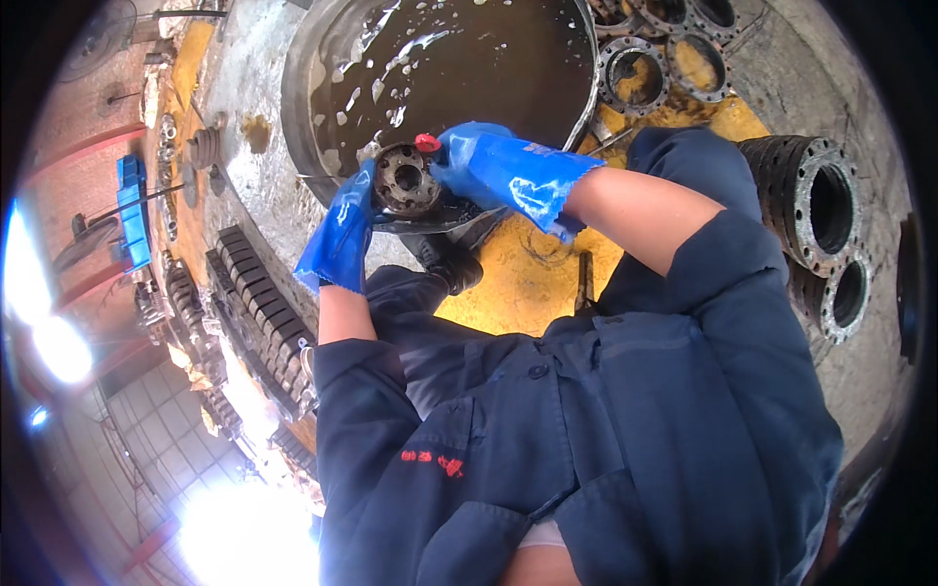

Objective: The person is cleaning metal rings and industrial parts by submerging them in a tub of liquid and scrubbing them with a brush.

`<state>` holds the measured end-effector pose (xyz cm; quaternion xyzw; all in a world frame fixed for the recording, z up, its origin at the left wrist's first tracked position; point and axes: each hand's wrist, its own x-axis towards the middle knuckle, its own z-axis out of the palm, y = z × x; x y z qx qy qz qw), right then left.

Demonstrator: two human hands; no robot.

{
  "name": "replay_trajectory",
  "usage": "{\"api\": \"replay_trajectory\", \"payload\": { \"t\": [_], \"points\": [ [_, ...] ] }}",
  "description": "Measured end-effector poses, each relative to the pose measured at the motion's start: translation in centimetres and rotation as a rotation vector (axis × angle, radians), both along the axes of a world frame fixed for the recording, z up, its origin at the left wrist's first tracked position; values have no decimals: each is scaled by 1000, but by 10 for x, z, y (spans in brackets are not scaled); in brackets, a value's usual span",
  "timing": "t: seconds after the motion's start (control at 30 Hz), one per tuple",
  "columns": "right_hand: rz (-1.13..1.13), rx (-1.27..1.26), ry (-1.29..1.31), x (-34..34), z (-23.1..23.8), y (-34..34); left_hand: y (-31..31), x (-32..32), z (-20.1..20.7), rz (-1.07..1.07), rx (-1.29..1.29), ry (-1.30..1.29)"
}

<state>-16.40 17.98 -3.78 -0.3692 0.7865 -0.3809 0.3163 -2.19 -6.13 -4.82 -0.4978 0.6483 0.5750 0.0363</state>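
A round, dirty metal flange with a centre hole and a ring of smaller holes is held over the near rim of a wide metal tub. Dark, foamy liquid fills the tub. My left hand, in a long blue rubber glove, is closed on the flange's left edge. At its right side is my right hand, gloved the same way, with curled fingers. A small red piece sticks out at those fingers; its kind and the rest of it are hidden.
Several ring flanges lie beyond the tub on the right. Nearer on the right stand stacks of dark flanged rings. Rows of dark ribbed parts lie at left. A yellow, stained surface is under my legs.
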Motion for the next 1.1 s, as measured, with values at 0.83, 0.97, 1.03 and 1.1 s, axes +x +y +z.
{"api": "replay_trajectory", "payload": {
  "t": [0.83, 0.97, 1.03, 1.1],
  "points": [
    [105, -205, -105, -35, 13, -15, -12, 12, -10, -37, 21, 66],
    [365, -422, -72, -30, 28, -26, -14, 17, -10, -34, 33, 79],
    [361, -485, 86, -38, 12, -42, -13, 16, -12, -42, 40, 82],
    [172, -535, 55, -42, -12, -48, -13, 12, -13, -46, 45, 91]
  ]
}}
